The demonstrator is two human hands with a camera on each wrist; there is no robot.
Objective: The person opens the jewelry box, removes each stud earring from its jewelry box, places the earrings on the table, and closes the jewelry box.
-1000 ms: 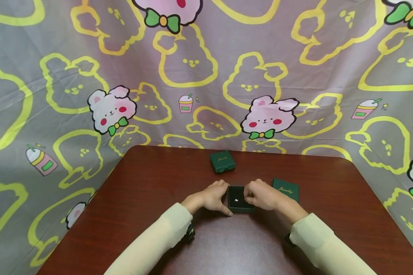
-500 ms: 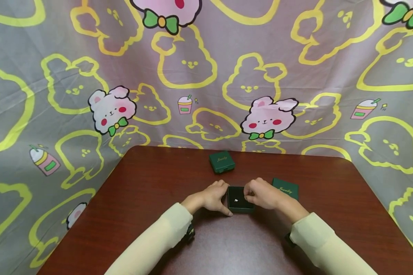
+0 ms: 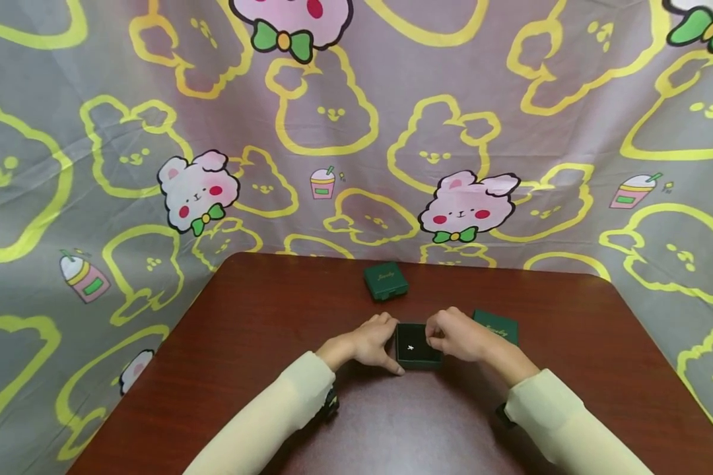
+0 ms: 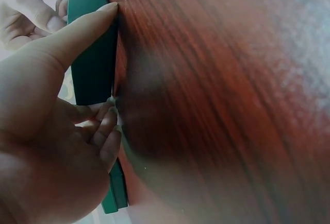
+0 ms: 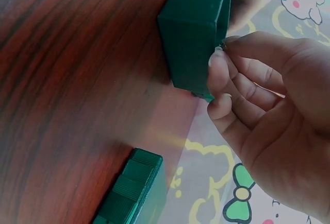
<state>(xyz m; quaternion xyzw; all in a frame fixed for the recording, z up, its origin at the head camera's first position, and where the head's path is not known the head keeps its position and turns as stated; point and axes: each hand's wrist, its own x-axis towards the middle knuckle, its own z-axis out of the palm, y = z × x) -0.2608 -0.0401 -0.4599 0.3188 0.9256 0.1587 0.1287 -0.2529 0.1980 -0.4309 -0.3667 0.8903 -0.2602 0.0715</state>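
An uncovered dark green jewelry box with a black inner pad sits on the table in the head view. A small silver star-shaped earring or stud shows on the left part of the pad. My left hand holds the box at its left side; in the left wrist view the thumb lies along the box wall. My right hand is over the box's right side. In the right wrist view its thumb and forefinger pinch a tiny piece of jewelry at the rim, mostly hidden by the fingertips.
A green box with gold lettering stands farther back on the brown table. Another green lettered piece, perhaps the lid, lies behind my right hand. A patterned cloth hangs behind the table and along its sides.
The view has shifted slightly. Both hands stay at the box, with my right fingertips at its right side; nothing else has visibly moved.
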